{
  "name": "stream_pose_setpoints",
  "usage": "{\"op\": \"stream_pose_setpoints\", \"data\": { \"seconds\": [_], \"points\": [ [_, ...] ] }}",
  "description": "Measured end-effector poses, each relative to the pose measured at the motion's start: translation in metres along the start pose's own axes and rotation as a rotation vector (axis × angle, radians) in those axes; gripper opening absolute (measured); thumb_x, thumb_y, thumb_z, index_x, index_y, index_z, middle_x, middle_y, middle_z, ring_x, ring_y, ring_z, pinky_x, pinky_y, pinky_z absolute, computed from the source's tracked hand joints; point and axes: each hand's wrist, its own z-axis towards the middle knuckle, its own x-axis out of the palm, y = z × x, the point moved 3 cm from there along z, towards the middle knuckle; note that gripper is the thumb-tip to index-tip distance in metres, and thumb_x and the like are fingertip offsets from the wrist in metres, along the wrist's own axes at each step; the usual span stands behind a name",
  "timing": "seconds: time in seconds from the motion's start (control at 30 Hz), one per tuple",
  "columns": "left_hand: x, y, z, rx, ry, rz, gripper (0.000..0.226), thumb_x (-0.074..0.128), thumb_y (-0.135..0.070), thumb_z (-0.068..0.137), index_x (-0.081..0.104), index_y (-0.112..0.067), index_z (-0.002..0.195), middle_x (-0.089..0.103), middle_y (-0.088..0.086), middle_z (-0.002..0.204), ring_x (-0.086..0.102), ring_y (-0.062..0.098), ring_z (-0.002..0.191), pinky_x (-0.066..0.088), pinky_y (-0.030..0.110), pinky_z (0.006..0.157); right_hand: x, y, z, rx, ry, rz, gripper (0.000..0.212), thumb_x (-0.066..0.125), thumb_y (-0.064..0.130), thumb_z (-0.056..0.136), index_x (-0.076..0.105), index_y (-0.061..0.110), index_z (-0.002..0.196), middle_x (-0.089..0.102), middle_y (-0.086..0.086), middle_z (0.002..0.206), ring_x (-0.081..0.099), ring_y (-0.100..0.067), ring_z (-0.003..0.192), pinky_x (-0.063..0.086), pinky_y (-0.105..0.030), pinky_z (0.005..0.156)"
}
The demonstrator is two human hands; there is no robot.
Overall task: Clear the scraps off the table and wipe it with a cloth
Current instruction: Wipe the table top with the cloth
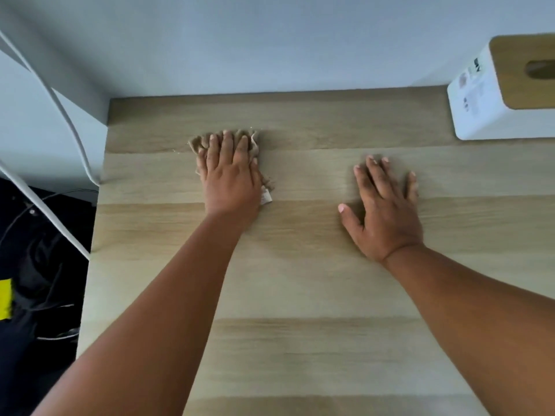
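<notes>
Both hands are laid flat on the table (300, 295), palms down. The left hand (229, 172) is pressed onto a crumpled beige cloth (198, 144), fingers straight and close together and pointed toward the far edge; nothing is pinched or gripped. The cloth is bunched under the palm and fingers, with folds showing beyond the fingertips and at both sides of the hand, and a small pale tag (266, 197) is seen at its near right corner. It lies in the far left part of the tabletop, just short of the far edge. A few tiny pale crumbs (174, 150) are seen on the wood just beside the cloth, to its left and at its far edge; what they are cannot be told.

The right hand (386, 210) is spread on bare wood, well apart from the cloth and to its right, fingers straight and thumb held out to the left. Nothing is held in it.

A white tissue box (480, 106) with a wooden lid is stood at the far right corner, against the wall (270, 40). White cables (57, 103) are seen hanging off the table's left side.
</notes>
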Motion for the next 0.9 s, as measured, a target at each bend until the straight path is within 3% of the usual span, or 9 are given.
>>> {"op": "stream_pose_setpoints", "data": {
  "seconds": [0.17,0.3,0.5,0.57,0.63,0.8,0.9],
  "points": [
    [0.009,-0.040,0.032,0.083,0.038,0.011,0.059,0.030,-0.040,0.104,0.032,-0.022,0.160,0.021,0.004,0.171,0.008,0.026,0.159,0.000,0.050,0.128,0.001,-0.001,0.001,-0.003,0.009,-0.026,0.080,0.036,0.063,0.095,0.029,0.017,0.161,0.018,-0.006,0.172,0.011,-0.027,0.160,0.006,-0.065,0.125],
    [0.004,-0.044,0.001,0.389,0.103,0.035,0.057,0.031,-0.041,0.106,0.032,-0.026,0.161,0.023,0.000,0.170,0.010,0.021,0.159,0.006,0.048,0.128,0.001,-0.001,-0.001,-0.009,-0.016,-0.020,0.080,0.037,0.062,0.096,0.031,0.017,0.160,0.020,-0.006,0.171,0.013,-0.028,0.160,0.007,-0.065,0.125],
    [-0.016,0.016,-0.029,0.753,0.145,0.052,0.052,0.047,-0.038,0.105,0.046,-0.022,0.154,0.036,0.000,0.164,0.023,0.019,0.156,0.018,0.048,0.128,0.000,0.000,0.000,-0.004,0.001,-0.014,0.080,0.038,0.062,0.095,0.030,0.017,0.161,0.020,-0.007,0.172,0.013,-0.028,0.160,0.007,-0.065,0.125],
    [-0.020,0.031,-0.013,0.706,0.140,0.076,0.053,0.044,-0.038,0.104,0.045,-0.023,0.155,0.035,0.000,0.165,0.023,0.020,0.157,0.020,0.050,0.127,0.000,-0.001,0.000,0.000,0.006,-0.015,0.080,0.038,0.062,0.095,0.029,0.017,0.161,0.020,-0.007,0.172,0.013,-0.028,0.160,0.007,-0.065,0.125],
    [-0.020,0.034,0.009,0.552,0.109,0.066,0.056,0.040,-0.040,0.103,0.042,-0.024,0.156,0.035,0.001,0.165,0.022,0.021,0.157,0.017,0.049,0.127,-0.001,0.000,0.000,0.002,0.020,-0.019,0.080,0.037,0.063,0.096,0.028,0.018,0.161,0.018,-0.006,0.172,0.012,-0.028,0.160,0.007,-0.065,0.125],
    [-0.005,-0.015,0.045,0.185,0.033,0.046,0.059,0.036,-0.044,0.102,0.035,-0.027,0.159,0.025,0.001,0.169,0.013,0.026,0.158,0.003,0.048,0.129,-0.002,0.000,0.001,0.012,0.041,-0.021,0.081,0.036,0.063,0.095,0.026,0.018,0.162,0.015,-0.005,0.173,0.010,-0.027,0.161,0.006,-0.064,0.126],
    [0.003,-0.040,0.049,0.143,0.053,0.048,0.062,0.033,-0.048,0.102,0.030,-0.028,0.160,0.020,0.000,0.171,0.007,0.027,0.159,0.000,0.050,0.128,-0.003,0.000,0.001,0.012,0.035,-0.016,0.081,0.036,0.062,0.096,0.026,0.018,0.162,0.015,-0.005,0.173,0.009,-0.027,0.161,0.006,-0.065,0.125]
  ]
}}
